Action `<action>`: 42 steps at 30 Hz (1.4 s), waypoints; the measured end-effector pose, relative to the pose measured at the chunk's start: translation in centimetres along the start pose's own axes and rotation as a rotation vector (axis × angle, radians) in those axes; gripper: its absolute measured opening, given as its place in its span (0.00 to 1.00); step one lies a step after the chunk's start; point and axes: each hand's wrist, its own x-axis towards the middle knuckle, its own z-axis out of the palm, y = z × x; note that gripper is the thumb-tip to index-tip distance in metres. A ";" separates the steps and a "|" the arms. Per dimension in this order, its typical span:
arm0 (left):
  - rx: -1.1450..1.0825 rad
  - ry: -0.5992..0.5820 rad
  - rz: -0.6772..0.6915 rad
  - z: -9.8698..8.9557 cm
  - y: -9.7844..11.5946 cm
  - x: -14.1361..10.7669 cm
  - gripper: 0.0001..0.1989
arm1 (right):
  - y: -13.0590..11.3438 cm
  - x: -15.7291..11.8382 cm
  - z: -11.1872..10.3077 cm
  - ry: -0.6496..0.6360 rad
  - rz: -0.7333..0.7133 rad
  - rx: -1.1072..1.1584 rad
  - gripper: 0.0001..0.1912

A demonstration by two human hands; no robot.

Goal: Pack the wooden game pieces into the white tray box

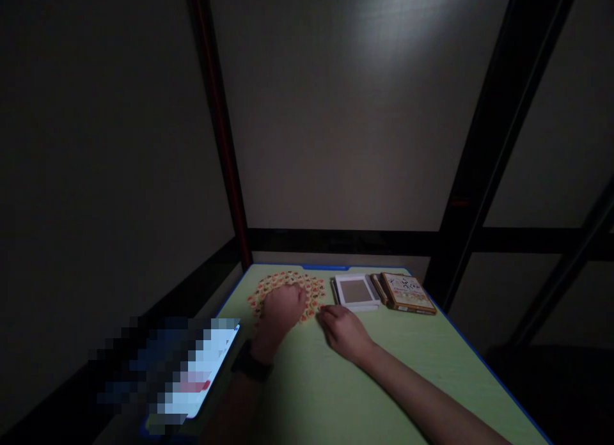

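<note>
Many small round cream game pieces with red and dark marks lie in a loose patch at the far left of the table. Over this patch is my left hand, with a dark band at the wrist; its fingers are curled in, and what they hold, if anything, is hidden. At the patch's right edge, my right hand rests low by the tabletop. Its fingers are drawn together at the tips, around what looks like one red-marked piece.
Behind my right hand lies a white open tray with a grey-brown bottom. A printed box stands right of it, beside a narrow brown box part. A lit screen lies at the left edge of the green table. Walls enclose the table.
</note>
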 end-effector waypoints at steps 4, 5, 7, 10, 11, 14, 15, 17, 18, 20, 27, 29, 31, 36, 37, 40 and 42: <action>0.043 -0.162 0.038 1.2 -1.4 -2.9 0.23 | -0.4 0.3 0.9 0.030 -0.006 0.004 0.12; 0.040 -0.181 0.044 1.6 -1.6 -3.4 0.22 | -0.4 0.4 1.0 0.036 -0.015 0.019 0.13; 0.030 -0.188 0.038 2.3 -1.6 -4.1 0.20 | -0.2 0.4 0.9 0.041 -0.040 0.056 0.14; 0.009 -0.163 0.012 2.9 -1.3 -4.2 0.16 | -0.1 0.4 0.7 0.044 -0.076 0.106 0.14; 0.004 -0.157 0.005 3.0 -1.1 -4.2 0.15 | 0.0 0.4 0.6 0.043 -0.084 0.116 0.14; -0.011 -0.147 -0.010 3.2 -0.9 -4.0 0.14 | 0.1 0.5 0.5 0.041 -0.100 0.121 0.14; -0.015 -0.145 -0.015 3.3 -0.9 -3.9 0.14 | 0.1 0.5 0.6 0.042 -0.104 0.119 0.15; -0.024 -0.133 -0.021 3.4 -1.0 -3.9 0.14 | 0.2 0.4 0.7 0.051 -0.113 0.117 0.15; -0.032 -0.123 -0.028 3.4 -1.2 -3.9 0.13 | 0.3 0.4 0.7 0.056 -0.119 0.120 0.15; -0.056 -0.092 -0.044 3.4 -1.7 -3.9 0.12 | 0.4 0.2 0.9 0.071 -0.132 0.132 0.14; -0.107 -0.041 -0.085 3.5 -3.4 -4.1 0.17 | 0.5 -0.3 0.9 0.117 -0.107 0.128 0.14; -0.126 -0.057 -0.063 3.7 -3.5 -4.1 0.15 | 0.4 -0.2 0.8 0.124 -0.086 0.115 0.14; -0.152 -0.070 -0.032 4.1 -3.6 -4.0 0.14 | 0.4 -0.2 0.5 0.130 -0.063 0.095 0.14; -0.188 -0.036 0.026 5.5 -4.2 -3.8 0.10 | 1.1 -0.2 -0.4 0.120 0.094 -0.045 0.16; -0.188 -0.022 0.028 5.8 -4.4 -3.7 0.10 | 1.4 -0.2 -0.7 0.101 0.124 -0.072 0.17; -0.201 0.010 0.024 6.5 -4.8 -3.5 0.09 | 1.9 -0.3 -1.4 0.040 0.185 -0.126 0.18; -0.214 0.015 0.011 6.7 -4.9 -3.4 0.09 | 1.9 -0.2 -1.8 0.019 0.216 -0.154 0.18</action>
